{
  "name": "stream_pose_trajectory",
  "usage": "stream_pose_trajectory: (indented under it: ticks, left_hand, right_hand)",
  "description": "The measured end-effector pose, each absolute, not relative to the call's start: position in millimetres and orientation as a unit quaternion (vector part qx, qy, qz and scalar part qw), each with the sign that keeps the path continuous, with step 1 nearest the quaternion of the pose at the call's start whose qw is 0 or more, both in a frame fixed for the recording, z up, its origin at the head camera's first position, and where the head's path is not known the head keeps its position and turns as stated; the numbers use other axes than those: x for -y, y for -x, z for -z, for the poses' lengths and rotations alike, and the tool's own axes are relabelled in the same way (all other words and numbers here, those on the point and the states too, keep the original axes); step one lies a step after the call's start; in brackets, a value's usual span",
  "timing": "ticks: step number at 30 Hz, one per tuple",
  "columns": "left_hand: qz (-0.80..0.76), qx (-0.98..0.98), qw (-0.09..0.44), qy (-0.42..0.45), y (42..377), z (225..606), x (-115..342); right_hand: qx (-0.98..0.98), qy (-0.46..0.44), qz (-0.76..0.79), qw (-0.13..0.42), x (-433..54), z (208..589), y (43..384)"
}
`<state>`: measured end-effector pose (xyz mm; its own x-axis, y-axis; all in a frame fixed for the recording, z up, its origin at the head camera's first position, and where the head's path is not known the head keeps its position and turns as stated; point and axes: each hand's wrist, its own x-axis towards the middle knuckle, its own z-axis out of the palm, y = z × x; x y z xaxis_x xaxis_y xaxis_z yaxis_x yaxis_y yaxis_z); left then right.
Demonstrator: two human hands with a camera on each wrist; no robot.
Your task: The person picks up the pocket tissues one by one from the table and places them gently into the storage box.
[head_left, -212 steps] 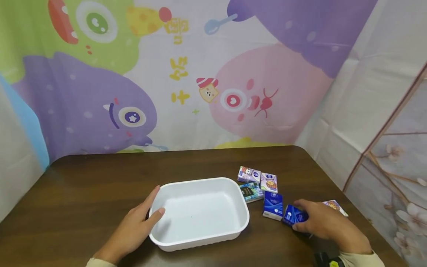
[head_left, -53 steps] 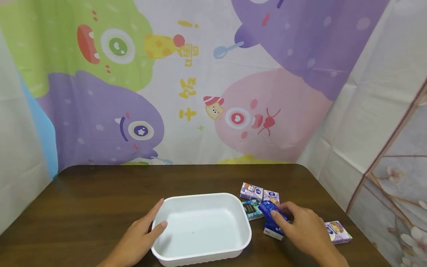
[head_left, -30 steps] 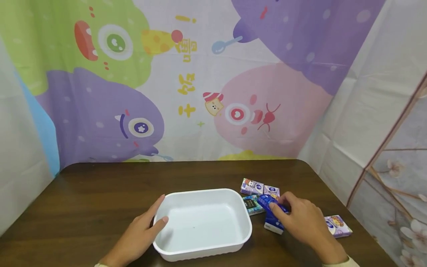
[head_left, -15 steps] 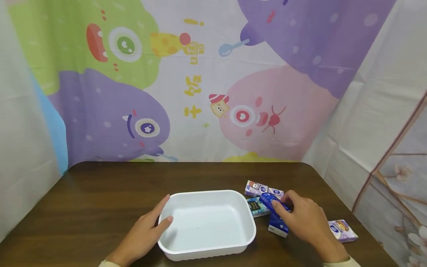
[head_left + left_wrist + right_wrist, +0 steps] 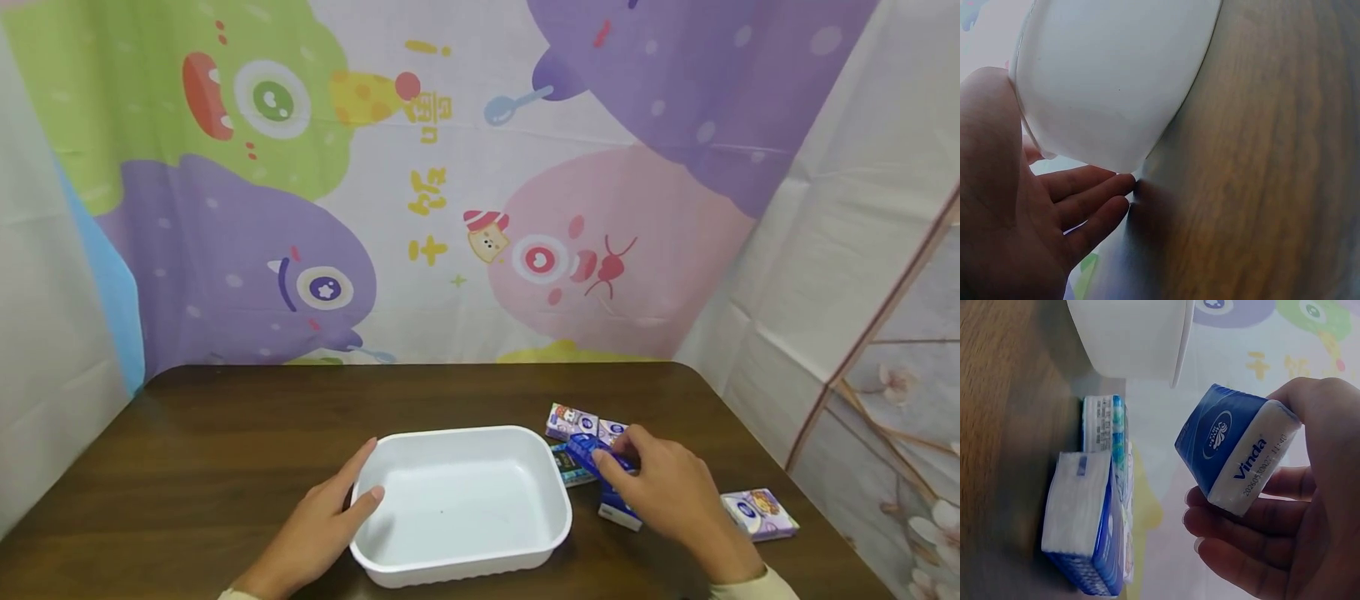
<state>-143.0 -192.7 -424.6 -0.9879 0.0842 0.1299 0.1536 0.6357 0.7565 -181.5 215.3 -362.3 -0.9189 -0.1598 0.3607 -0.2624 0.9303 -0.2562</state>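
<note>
My right hand (image 5: 671, 483) pinches a blue pocket tissue pack (image 5: 1235, 447) marked Vinda between thumb and fingers, held tilted in the air. In the right wrist view a second blue tissue pack (image 5: 1079, 506) stays on the table below it, partly hidden in the head view. A white plastic tub (image 5: 457, 500) stands left of the packs with nothing in it. At its left end my left hand (image 5: 318, 521) grips the rim, thumb over the inside. The other fingers (image 5: 1088, 200) lie outside against the wall, near the tabletop.
Behind the held pack lie two purple tissue packs (image 5: 572, 421) and a teal-patterned tissue pack (image 5: 570, 467) close to the tub. Another purple tissue pack (image 5: 761, 512) lies apart at the right. A printed curtain (image 5: 450, 167) hangs behind the brown table (image 5: 225, 467).
The right hand took the blue tissue pack from the table beside the other blue one, lifted it and now carries it slightly left. The left hand stays on the tub.
</note>
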Motion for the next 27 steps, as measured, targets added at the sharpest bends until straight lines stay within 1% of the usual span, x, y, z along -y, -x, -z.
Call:
stream_pose_trajectory:
  ticks: [9, 15, 21, 27]
  left_hand:
    - [0.424, 0.902, 0.044, 0.07, 144.0, 425.4, 192.6]
    - [0.429, 0.9, 0.04, 0.07, 142.1, 426.6, 192.9]
    - [0.432, 0.898, 0.042, 0.071, 140.9, 428.0, 192.0]
    - [0.43, 0.899, 0.042, 0.068, 142.7, 425.7, 192.1]
  right_hand:
    - [0.968, -0.113, -0.151, 0.168, -210.4, 361.4, 182.4]
    - [0.965, -0.12, -0.15, 0.178, -204.9, 361.7, 184.1]
    - [0.966, -0.126, -0.149, 0.17, -199.7, 361.3, 184.0]
    - [0.961, -0.131, -0.151, 0.19, -195.4, 358.0, 186.9]
